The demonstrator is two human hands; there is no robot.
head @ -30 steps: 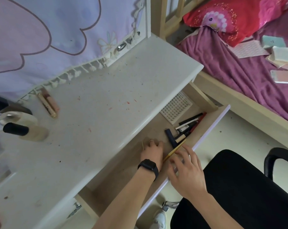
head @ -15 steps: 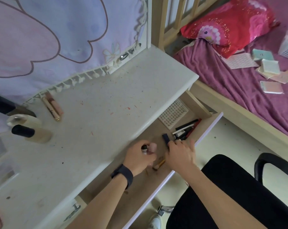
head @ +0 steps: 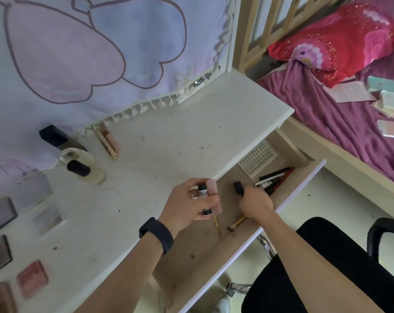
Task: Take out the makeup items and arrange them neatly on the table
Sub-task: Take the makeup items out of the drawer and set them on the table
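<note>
Makeup tubes (head: 204,192): one black, one pink.

Count: 2 gripped tubes (head: 203,193), 2 lip tubes (head: 107,143) on tabletop (head: 180,132), 1 dark stick (head: 237,188), 1 grid tray (head: 257,162), 2 loose brushes (head: 239,222); pencil bunch (head: 274,179) too tight to count.

Matt speckled white table (head: 146,177); raw wood drawer (head: 205,249) inside; glossy glass bottle (head: 87,170); cloth hanging (head: 78,53).
</note>
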